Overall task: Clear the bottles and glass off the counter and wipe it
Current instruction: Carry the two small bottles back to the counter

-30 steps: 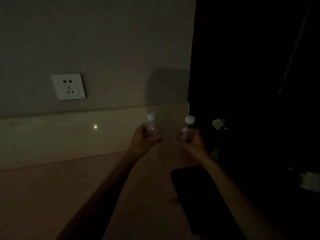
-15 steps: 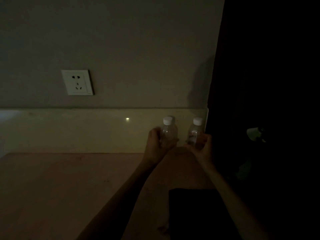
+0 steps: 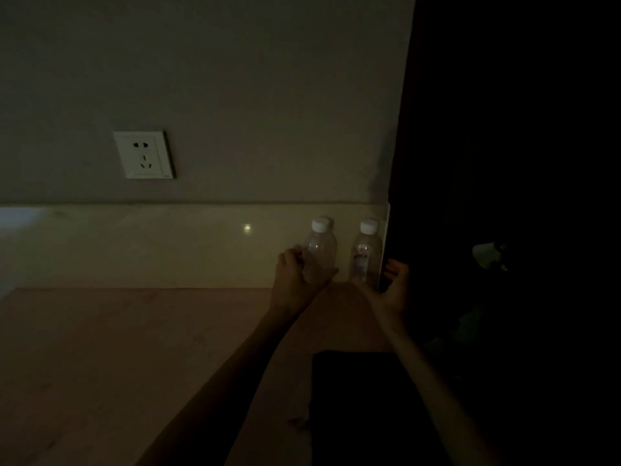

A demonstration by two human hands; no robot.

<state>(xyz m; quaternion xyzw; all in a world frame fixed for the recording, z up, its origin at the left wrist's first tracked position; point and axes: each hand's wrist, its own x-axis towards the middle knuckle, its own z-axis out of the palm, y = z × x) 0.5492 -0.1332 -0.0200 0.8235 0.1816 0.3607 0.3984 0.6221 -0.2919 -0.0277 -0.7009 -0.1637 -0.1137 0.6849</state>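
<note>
Standing side by side at the back right corner of the bench (image 3: pixel 117 358), two small clear plastic bottles are upright against the pale backsplash (image 3: pixel 151 243). The left bottle (image 3: pixel 319 250) and the right bottle (image 3: pixel 365 253) each have a white screw cap, and they are just beside each other but apart. The right one shows a faint label on its body; how much liquid is inside either one cannot be told in this dim light.

The left hand (image 3: pixel 295 280) has its grip closed around the lower body of the left bottle, with the thumb on the near side. The right hand (image 3: pixel 396 284) has its grip open, the fingers spread, just beside the right bottle and at the edge of the dark area; it does not seem to hold the bottle.

Such bottles are probably light, and the thin wall will give way a little under pressure, so a moderate hold around the middle of the body is best, below the shoulder. The smooth plastic may be slippery. They are narrow and could tip over easily if they are pushed.

A dark flat object (image 3: pixel 353 398) lies on the bench nearer to the person, and a white wall socket (image 3: pixel 144 155) is on the wall above. No glass is visible.
</note>
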